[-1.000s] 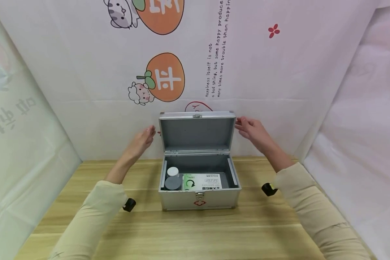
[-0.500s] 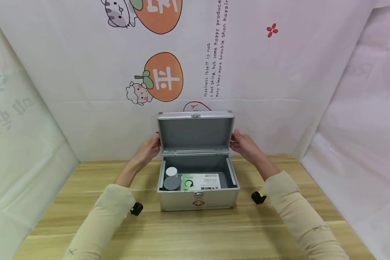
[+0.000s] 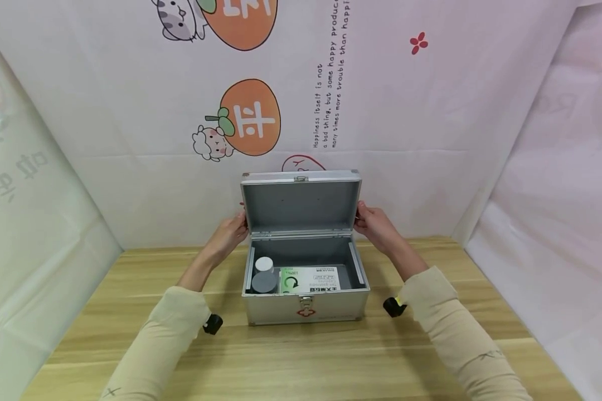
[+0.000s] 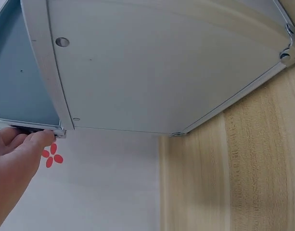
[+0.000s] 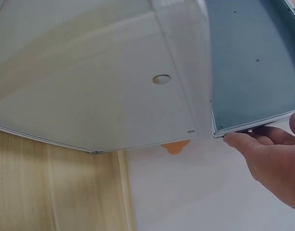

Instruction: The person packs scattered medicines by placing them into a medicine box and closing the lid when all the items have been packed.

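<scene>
A silver first-aid box with a red cross stands on the table, its grey-lined lid raised upright. Inside lie a white-and-green medicine box, a white-capped bottle and a grey-capped bottle. My left hand grips the lid's left edge, thumb on the rim and fingers curled behind. On the opposite side my right hand holds the right edge the same way, its thumb against the rim. The lid partly hides the fingertips of both.
The wooden table runs up to a white printed cloth close behind the lid. More white cloth hangs at each side. A black wrist camera sits under the left sleeve, another black camera under the right.
Both hands have come inward and down from beside the lid to its side edges and taken hold of it. The lid stays raised, and the contents have not moved.
</scene>
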